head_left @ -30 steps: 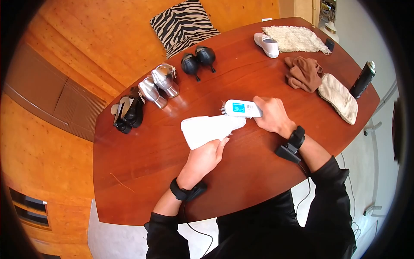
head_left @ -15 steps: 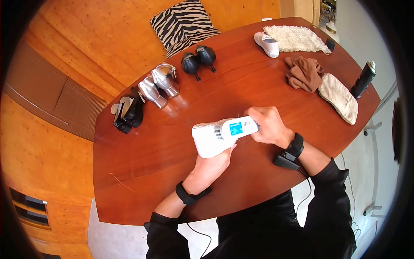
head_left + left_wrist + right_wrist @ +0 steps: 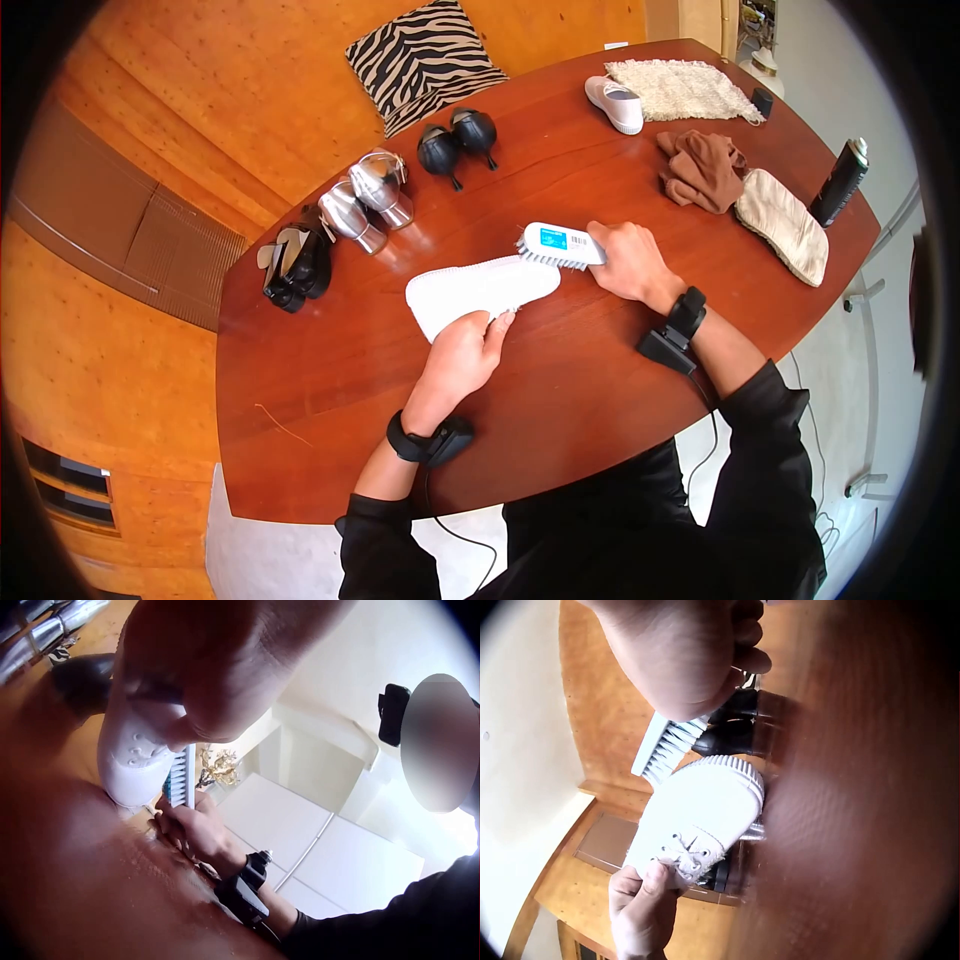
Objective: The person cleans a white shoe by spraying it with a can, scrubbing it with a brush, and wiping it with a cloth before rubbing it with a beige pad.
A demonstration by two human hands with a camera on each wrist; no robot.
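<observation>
Left hand [image 3: 462, 352] grips the white sneaker [image 3: 480, 290] by its opening, sole tipped up so the rubber faces the brush [image 3: 558, 246]. Right hand [image 3: 625, 262] is wrapped around the brush handle, bristles at the toe end. It's all mid-counter [image 3: 560, 400]; the other shoes [image 3: 350, 205] sit far left, cloths [image 3: 705, 165] far right.

In the left wrist view the left hand [image 3: 217, 667] fills the top, blurred, and hides most of the white shoe [image 3: 135, 757]. The brush [image 3: 664, 746] is half hidden behind the right hand [image 3: 682, 652], itself cut off at the top edge.
</observation>
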